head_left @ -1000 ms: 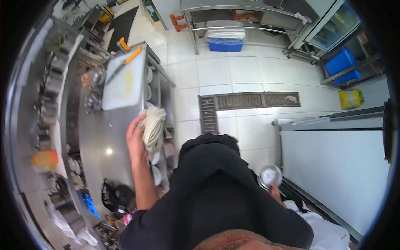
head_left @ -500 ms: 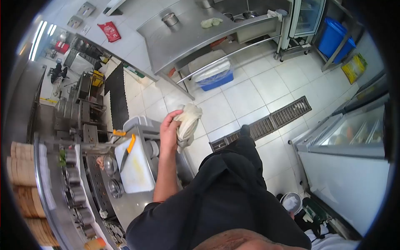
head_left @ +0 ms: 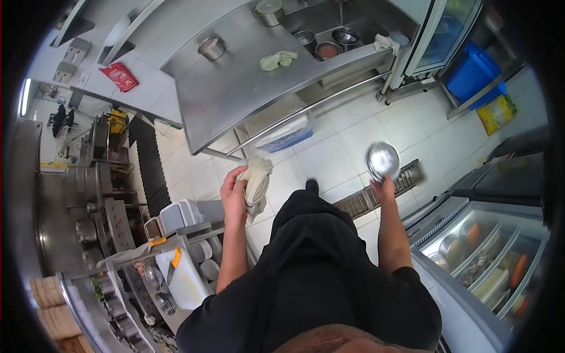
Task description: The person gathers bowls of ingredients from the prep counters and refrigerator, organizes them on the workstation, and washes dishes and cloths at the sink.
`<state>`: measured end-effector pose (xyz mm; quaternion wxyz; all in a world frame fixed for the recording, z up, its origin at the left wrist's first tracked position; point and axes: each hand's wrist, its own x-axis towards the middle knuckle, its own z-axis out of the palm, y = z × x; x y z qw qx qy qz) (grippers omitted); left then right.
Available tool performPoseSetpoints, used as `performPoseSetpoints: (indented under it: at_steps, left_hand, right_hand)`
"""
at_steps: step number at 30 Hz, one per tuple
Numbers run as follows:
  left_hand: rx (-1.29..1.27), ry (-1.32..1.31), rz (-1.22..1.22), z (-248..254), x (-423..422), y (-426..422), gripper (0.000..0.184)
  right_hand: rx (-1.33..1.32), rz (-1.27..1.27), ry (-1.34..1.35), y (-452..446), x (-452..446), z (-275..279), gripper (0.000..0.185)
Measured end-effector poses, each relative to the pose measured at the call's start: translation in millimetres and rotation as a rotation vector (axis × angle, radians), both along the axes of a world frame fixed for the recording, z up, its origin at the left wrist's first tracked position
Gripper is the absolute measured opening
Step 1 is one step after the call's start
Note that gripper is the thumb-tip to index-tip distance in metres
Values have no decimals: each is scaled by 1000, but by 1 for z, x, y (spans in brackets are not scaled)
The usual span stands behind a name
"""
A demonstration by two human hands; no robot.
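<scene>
My left hand is closed round a bunched, cream-coloured cloth, held over the floor left of my body. Stretched out to the right, my right hand grips a shiny round metal bowl by its near edge. Below the bowl runs a floor drain grate. Ahead stands a steel table bearing a metal pot and a pale green cloth.
A sink with metal bowls adjoins the table. On the left are a white cutting board and an orange-handled knife. A glass-topped display fridge stands at the right, near a blue bin.
The metal bowl has come from low at my right out in front, with my right arm now in full view. My view has shifted toward the steel table; the left hand still holds the cloth.
</scene>
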<state>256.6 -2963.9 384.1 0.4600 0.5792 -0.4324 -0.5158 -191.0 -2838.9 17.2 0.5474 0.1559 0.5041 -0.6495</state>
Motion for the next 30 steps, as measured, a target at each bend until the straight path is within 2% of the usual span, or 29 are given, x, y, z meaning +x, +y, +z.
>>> performPoseSetpoints:
  at_steps: [4, 5, 6, 8, 10, 13, 16, 18, 23, 27, 30]
  left_hand:
    - [38, 109, 77, -31, -19, -76, 36]
    - [37, 130, 90, -39, -24, -99, 36]
    - [37, 151, 107, -46, -29, -123, 36]
    - [-1, 158, 162, -60, -43, -178, 35]
    - [-25, 161, 231, -75, -59, -230, 34]
    - [-30, 198, 216, -65, -100, -304, 33]
    - [-46, 86, 77, -56, -135, -369, 32]
    - [-86, 103, 57, -46, -166, -407, 32]
    - [-91, 75, 80, -25, -226, -469, 33]
    - [-95, 65, 262, -40, -266, -494, 32]
    - [16, 101, 409, -39, -297, -504, 31]
  right_hand:
    - [-68, 189, 92, -168, -11, 36, 34]
    - [-22, 167, 152, -204, -5, 67, 24]
    - [-12, 187, 180, -239, -5, 69, 24]
    - [-48, 298, 185, -298, -8, 88, 25]
    - [-7, 299, 159, -349, -11, 123, 26]
    - [-31, 368, 197, -427, -43, 136, 27]
    - [-77, 334, 195, -502, -74, 145, 27]
    - [-39, 395, 254, -560, -96, 154, 26]
    - [41, 455, 327, -690, -133, 119, 28]
    - [190, 648, 356, -766, -162, 55, 37]
    - [269, 810, 331, -797, -168, 17, 49]
